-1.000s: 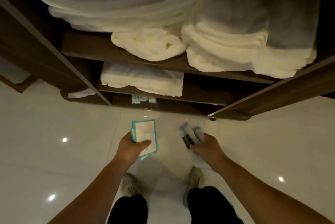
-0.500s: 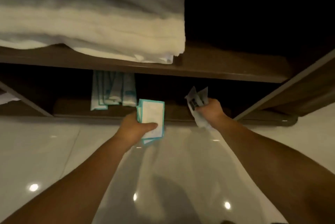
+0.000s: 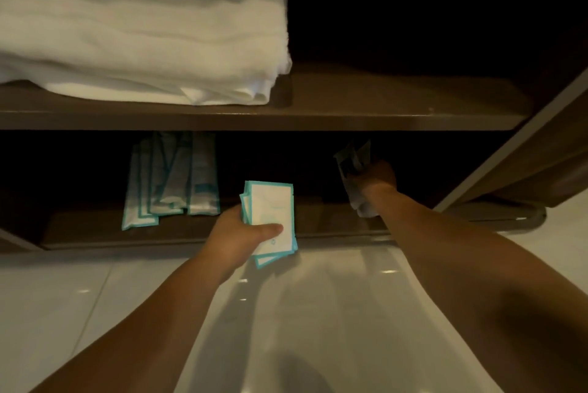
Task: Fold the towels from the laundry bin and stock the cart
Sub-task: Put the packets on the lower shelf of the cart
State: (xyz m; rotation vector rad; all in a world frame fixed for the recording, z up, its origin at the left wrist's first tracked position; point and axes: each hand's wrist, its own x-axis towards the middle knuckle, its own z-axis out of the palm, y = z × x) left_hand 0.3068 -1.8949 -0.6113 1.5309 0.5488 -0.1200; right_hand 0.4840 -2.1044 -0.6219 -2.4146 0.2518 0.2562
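Now left hand point(image 3: 237, 233) gripping teal-edged packets point(image 3: 272, 217), right hand point(image 3: 377, 177) clutching crumpled sachets point(image 3: 351, 160).

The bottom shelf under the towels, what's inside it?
A row of teal-edged packets lies at its left. The right hand is inside, holding dark-printed sachets. The left hand holds a packet stack just outside. The back is too dark to see.

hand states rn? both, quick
Left hand: closed on a stack of teal-edged packets, thumb across the front.
Right hand: closed on a few dark-and-white sachets, reaching into the lower shelf.
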